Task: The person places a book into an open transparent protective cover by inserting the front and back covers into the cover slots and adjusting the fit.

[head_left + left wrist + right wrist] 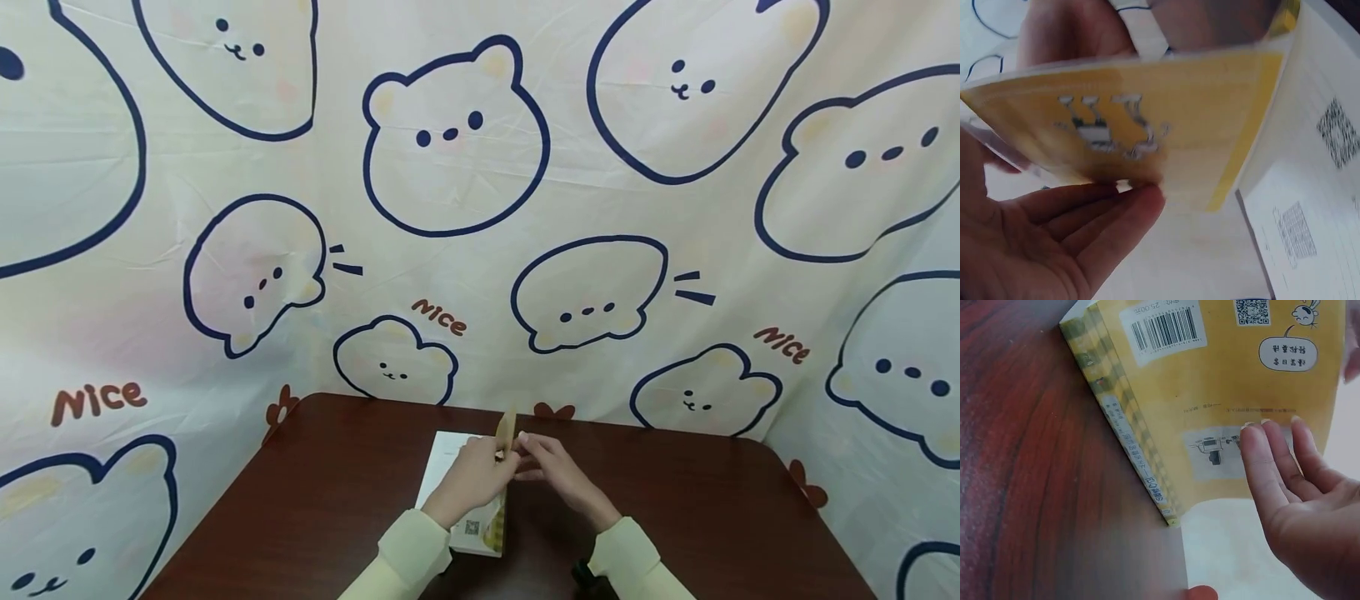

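Observation:
A book (444, 467) with a yellow cover lies on the table, a white page with printed codes facing up. Its yellow cover (1204, 119) stands raised from that page, and upside-down cartoon figures show on it in the left wrist view. My left hand (480, 471) holds this cover at its edge, with fingertips against the yellow side. On the other side, my right hand (558, 471) has its fingers (1260, 456) stretched out against the cover. A barcode (1163, 328) and the striped spine (1129, 440) show in the right wrist view.
The dark red-brown table (337, 500) spreads out on both sides of the book. A pale cloth (465, 267) with animal outlines hangs behind the table and at its sides. A small dark object (588, 575) sits by the right sleeve.

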Tool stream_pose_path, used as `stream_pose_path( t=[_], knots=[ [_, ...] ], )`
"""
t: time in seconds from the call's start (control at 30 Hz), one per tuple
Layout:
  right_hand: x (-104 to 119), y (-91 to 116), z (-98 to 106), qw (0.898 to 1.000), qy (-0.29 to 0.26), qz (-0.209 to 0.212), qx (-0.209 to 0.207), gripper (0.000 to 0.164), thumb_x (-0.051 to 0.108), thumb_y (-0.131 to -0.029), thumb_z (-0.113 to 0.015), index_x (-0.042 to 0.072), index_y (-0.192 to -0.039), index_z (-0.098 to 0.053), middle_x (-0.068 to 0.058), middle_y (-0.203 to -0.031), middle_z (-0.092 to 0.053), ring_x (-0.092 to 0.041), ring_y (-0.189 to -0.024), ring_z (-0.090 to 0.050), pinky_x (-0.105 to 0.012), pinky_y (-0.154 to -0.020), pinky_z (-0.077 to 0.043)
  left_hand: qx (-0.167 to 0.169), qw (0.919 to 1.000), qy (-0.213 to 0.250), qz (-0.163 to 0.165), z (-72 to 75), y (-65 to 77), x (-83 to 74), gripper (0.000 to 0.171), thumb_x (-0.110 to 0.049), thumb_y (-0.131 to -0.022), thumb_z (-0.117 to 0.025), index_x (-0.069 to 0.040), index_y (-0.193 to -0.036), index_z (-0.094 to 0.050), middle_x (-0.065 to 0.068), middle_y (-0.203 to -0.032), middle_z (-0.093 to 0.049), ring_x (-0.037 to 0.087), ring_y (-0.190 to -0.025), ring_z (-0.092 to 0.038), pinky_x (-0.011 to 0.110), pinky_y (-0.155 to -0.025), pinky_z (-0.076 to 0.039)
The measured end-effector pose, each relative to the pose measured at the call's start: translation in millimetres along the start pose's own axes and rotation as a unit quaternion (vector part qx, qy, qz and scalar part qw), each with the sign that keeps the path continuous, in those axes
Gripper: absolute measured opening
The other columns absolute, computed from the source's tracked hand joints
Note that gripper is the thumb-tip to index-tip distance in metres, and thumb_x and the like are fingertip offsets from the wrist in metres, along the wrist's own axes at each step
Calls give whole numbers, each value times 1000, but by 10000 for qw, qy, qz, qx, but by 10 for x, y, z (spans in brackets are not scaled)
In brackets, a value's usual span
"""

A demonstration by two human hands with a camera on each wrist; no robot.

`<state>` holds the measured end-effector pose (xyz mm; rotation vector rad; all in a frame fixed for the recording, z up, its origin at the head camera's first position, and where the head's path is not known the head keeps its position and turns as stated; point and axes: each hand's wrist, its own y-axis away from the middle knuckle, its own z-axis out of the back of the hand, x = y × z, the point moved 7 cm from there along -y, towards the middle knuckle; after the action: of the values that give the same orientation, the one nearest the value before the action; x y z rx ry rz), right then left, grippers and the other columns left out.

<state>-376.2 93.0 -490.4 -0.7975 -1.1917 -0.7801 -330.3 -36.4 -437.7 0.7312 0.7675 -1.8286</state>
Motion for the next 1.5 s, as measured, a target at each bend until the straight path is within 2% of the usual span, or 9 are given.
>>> stream_pose_path(
  t=[0.2, 0.37, 0.63, 0.8, 0.97, 1.17, 1.27, 1.4, 1.5],
  knots=[
    [-65, 12, -128, 9982, 393, -86, 437, 54, 40, -111, -40, -2, -141, -55, -19, -141, -57, -35, -128, -58, -53, -107, -48, 170, 9995, 244, 74, 200, 67, 107, 46, -17, -102, -45, 11, -138, -52, 18, -94, -69, 18, -70, -64, 29, -56, -53],
    [-201, 32, -304, 9829, 1611, -160, 879, 48, 33, -109, -49, 6, -148, -51, -13, -150, -52, -32, -140, -48, -50, -111, -43, -22, 9981, 593, 139, 352, 157, 297, 58, 0, -100, -48, 9, -154, -29, 34, -129, -60, 35, -98, -72, 35, -63, -60],
    [-287, 110, -583, 9458, 2893, -264, 1450, 73, 42, -102, -59, 6, -159, -32, -15, -168, -21, -37, -154, -21, -59, -119, -30, -278, 9962, 74, 819, 459, 256, 696, 58, 9, -96, -52, 14, -151, -34, 30, -122, -63, 16, -67, -66, 26, -52, -54],
    [-315, 156, -634, 9289, 3301, -567, 1581, 87, 42, -97, -68, 3, -161, -24, -14, -170, -13, -35, -157, -13, -55, -122, -25, -406, 9889, -515, 1331, 455, 255, 928, 53, 7, -95, -57, 16, -145, -42, 32, -127, -60, 18, -76, -62, 32, -63, -56],
    [-300, 190, -612, 9147, 3627, -737, 1624, 94, 45, -93, -72, 2, -161, -21, -13, -171, -11, -33, -158, -9, -50, -124, -22, -351, 9851, -938, 1398, 402, 222, 1080, 45, 6, -95, -59, 18, -138, -51, 32, -125, -60, 22, -83, -62, 34, -69, -56],
    [-302, 223, -543, 9142, 3554, -795, 1780, 96, 44, -93, -73, 2, -161, -20, -12, -171, -9, -33, -158, -8, -50, -125, -22, -328, 9849, -1036, 1346, 316, 210, 1118, 9, 8, -91, -57, 7, -89, -66, 12, -78, -52, 21, -66, -50, 30, -58, -46],
    [-322, 234, -504, 9172, 3473, -784, 1791, 96, 43, -93, -74, 3, -161, -20, -12, -171, -9, -33, -158, -9, -51, -124, -23, -347, 9843, -1178, 1264, 284, 205, 1081, 26, 8, -90, -58, -5, -68, -53, 9, -77, -46, 22, -69, -42, 30, -61, -38],
    [-333, 225, -451, 9271, 3344, -658, 1562, 92, 41, -92, -75, 1, -160, -26, -15, -170, -14, -37, -156, -14, -56, -121, -27, -336, 9837, -1237, 1262, 234, 211, 1055, 27, 5, -90, -62, -6, -66, -54, 10, -82, -45, 23, -72, -39, 33, -65, -36],
    [-305, 180, -367, 9427, 3211, -434, 803, 83, 30, -91, -76, -7, -153, -36, -26, -161, -29, -44, -148, -31, -60, -112, -37, -325, 9835, -1268, 1250, 212, 222, 1036, 23, 3, -89, -65, -3, -68, -59, 10, -84, -45, 23, -72, -41, 34, -66, -38]
  ],
)
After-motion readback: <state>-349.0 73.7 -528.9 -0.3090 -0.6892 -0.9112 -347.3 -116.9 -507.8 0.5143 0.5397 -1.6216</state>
